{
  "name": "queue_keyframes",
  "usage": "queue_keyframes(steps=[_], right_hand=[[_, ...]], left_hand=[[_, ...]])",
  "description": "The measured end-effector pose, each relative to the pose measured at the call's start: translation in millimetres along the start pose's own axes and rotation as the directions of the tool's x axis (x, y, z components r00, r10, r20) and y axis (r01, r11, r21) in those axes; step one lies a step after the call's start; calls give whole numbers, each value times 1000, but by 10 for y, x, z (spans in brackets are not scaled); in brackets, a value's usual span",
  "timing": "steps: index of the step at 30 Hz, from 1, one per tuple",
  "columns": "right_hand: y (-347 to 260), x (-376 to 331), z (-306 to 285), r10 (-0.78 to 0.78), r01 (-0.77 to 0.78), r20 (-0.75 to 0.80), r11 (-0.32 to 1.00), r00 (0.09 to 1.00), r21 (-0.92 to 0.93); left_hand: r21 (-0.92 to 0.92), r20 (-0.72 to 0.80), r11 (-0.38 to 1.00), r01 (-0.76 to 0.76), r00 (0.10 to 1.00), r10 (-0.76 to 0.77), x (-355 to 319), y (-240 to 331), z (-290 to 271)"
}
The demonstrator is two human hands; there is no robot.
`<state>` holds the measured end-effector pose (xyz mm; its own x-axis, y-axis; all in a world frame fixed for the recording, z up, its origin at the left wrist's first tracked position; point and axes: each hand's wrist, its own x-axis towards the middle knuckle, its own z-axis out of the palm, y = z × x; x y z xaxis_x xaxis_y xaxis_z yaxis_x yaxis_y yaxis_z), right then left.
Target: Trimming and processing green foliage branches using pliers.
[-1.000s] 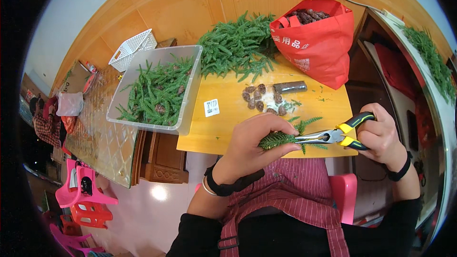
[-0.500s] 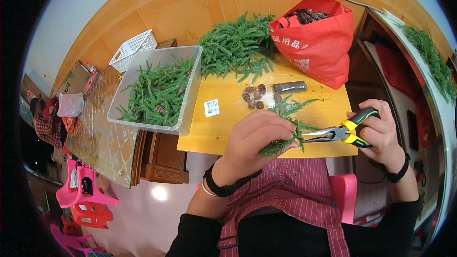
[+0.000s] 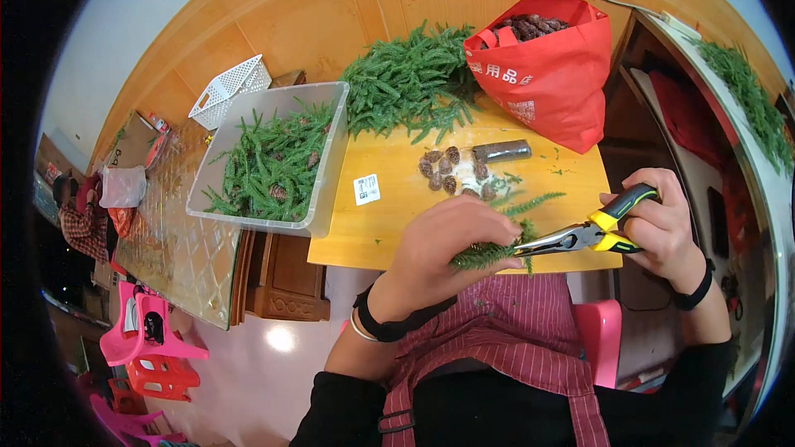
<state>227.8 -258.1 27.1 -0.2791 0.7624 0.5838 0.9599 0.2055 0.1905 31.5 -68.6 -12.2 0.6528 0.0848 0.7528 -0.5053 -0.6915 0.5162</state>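
Observation:
My left hand [image 3: 447, 240] pinches a green artificial pine sprig [image 3: 484, 256] above the table's front edge. Fingers of my right hand [image 3: 662, 223] wrap the yellow-and-black handles of long-nose pliers [image 3: 571, 238]. The plier tips reach into the sprig beside my left fingertips; exactly what they touch is hidden among the needles. Beyond my left hand lie several small brown pine cones [image 3: 445, 167]. A dark, oblong wrapped bundle [image 3: 503, 151] lies beside them, with white bits scattered near it.
A clear plastic tub [image 3: 325, 199] of sprigs and cones stands left on the yellow table [image 3: 356, 240]. Behind are a heap of green sprigs [image 3: 410, 83] and a red bag [image 3: 546, 83] of pine cones. A white label [image 3: 367, 189] lies near the tub. Another person [image 3: 81, 219] is far left.
The pliers have shifted slightly left and down, their tips now deeper at the sprig by my left fingers. The sprig's upper fronds have tipped lower, uncovering more of the cones.

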Motion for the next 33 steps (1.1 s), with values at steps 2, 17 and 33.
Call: queue_keyframes(steps=[2, 17, 33], right_hand=[[1, 3, 16, 7, -7, -2, 1000, 1000, 29], [27, -83, 58, 17, -32, 81, 982, 997, 188], [-8, -48, 47, 192, -248, 181, 895, 964, 372]], left_hand=[[-95, 15, 992, 86, 996, -85, -37, -12, 8], [-383, 105, 869, 313, 950, -296, -111, -53, 20], [-387, 43, 843, 372, 921, -387, -125, -140, 30]])
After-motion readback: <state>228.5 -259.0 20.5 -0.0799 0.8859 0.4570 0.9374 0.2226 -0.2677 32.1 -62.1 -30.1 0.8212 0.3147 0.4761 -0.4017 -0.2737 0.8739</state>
